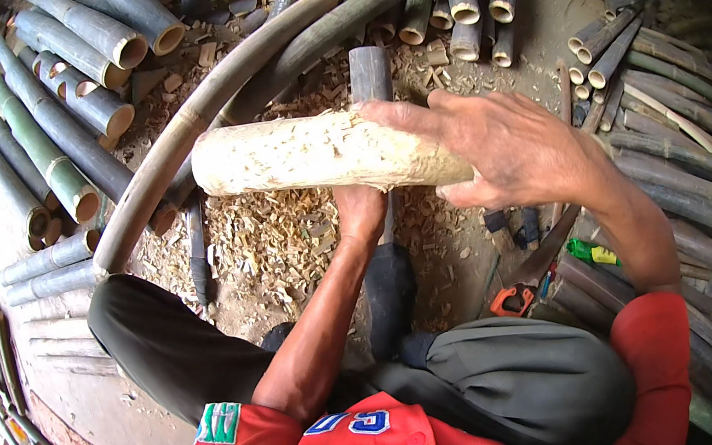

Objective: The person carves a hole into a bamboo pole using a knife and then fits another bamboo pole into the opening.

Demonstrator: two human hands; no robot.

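A thick, pale, roughly round piece of wood (280,156), its surface shaved and flaky, lies crosswise in front of me. My right hand (501,139) grips its right end, the fingers over the top and the thumb below. Under its middle is my left hand (360,208); the wood hides the fingers, so their hold cannot be made out. A dark grey bar or blade-like piece (370,76) stands out beyond the wood, and a similar strip shows below it. Pale shavings (276,244) cover the ground beneath.
Two curved poles, one brown (198,108) and one greenish (318,42), lie beyond the wood. Cut bamboo tubes (81,42) are heaped far left, with more bamboo (695,187) at right. A dark-handled tool (199,266) lies left; an orange-handled saw (517,295) rests by my right knee.
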